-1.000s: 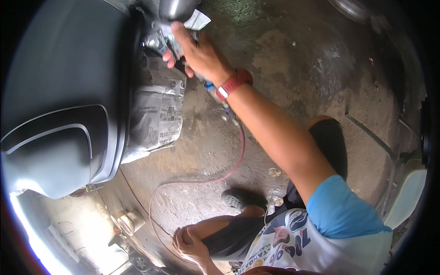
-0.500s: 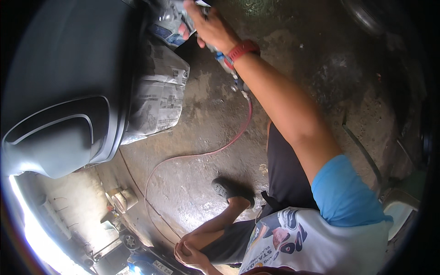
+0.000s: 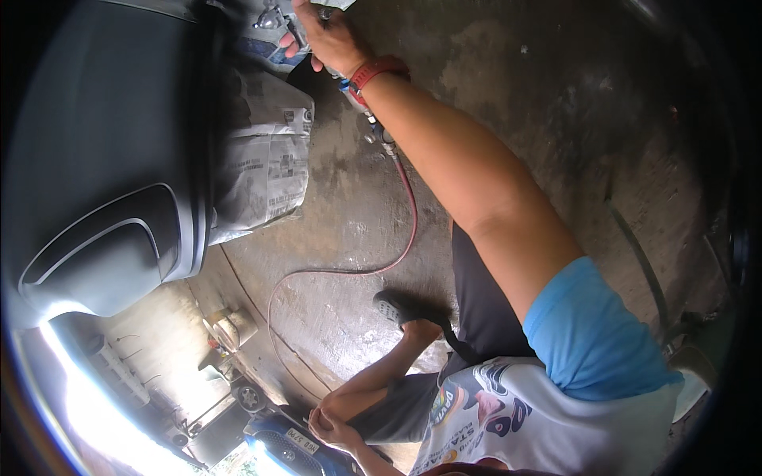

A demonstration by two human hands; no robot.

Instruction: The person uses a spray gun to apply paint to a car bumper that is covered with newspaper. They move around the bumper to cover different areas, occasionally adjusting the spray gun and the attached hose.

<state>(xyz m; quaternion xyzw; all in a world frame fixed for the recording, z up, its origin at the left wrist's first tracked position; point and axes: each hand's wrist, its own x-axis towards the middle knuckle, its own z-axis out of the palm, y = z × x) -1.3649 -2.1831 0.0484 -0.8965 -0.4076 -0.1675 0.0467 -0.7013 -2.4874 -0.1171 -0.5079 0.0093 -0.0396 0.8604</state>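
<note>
My right hand (image 3: 333,40) reaches out at the top of the view, its fingers wrapped round a silver spray gun (image 3: 274,19). A fitting with blue and red parts (image 3: 353,89) hangs below the wrist and joins a red hose (image 3: 411,214). The gun's front points toward a large, dark grey vehicle panel (image 3: 103,127), close to its masked side. Newspaper (image 3: 270,163) covers the panel's right side and hangs below it. On my bent left knee rests my left hand (image 3: 337,435), fingers draped over it and holding no tool.
The hose loops across the stained concrete floor (image 3: 349,293) past my clog (image 3: 397,308). At lower left stand a pale round container (image 3: 234,327), a wheel (image 3: 249,397) and a blue vehicle (image 3: 286,448). A dark strip (image 3: 639,254) lies at right, near a pale seat (image 3: 690,393).
My right hand and the spray gun have moved left and slightly up, toward the panel. The hose's upper end has shifted left with them. My left hand stays on the knee.
</note>
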